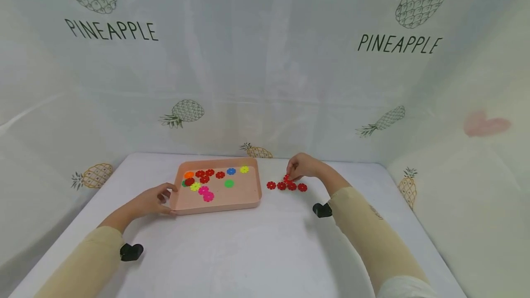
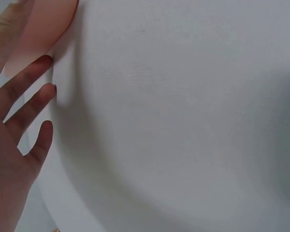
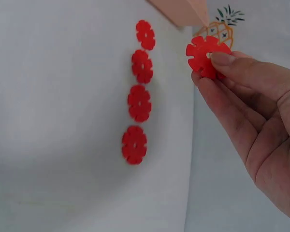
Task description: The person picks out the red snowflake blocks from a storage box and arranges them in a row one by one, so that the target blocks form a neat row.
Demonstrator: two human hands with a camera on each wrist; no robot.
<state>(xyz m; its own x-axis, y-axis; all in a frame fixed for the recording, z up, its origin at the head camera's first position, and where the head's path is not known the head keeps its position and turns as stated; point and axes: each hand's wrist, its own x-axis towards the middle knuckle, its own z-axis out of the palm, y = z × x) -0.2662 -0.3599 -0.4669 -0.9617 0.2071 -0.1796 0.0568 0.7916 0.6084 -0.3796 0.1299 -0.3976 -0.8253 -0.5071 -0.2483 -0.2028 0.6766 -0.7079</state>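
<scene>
My right hand [image 1: 304,166] pinches a red notched plastic disc [image 3: 200,57] between thumb and fingers. It is held above the table, close to a row of several red discs [image 3: 139,103] lying flat; the head view has this row right of the tray. At the left end of the pink tray [image 1: 244,199], my left hand [image 1: 150,201] touches the wall with spread fingers. In the left wrist view, the left fingers [image 2: 31,104] are loosely extended beside part of the tray. Inside the tray lie notched discs in red, pink, yellow, blue, green and orange.
A white-covered table [image 1: 248,252] extends in front of both hands. Behind it hangs a pale curtain [image 1: 265,59] printed with pineapples. A black wrist camera [image 1: 131,252] shows at the left cuff and another black wrist camera [image 1: 322,210] at the right.
</scene>
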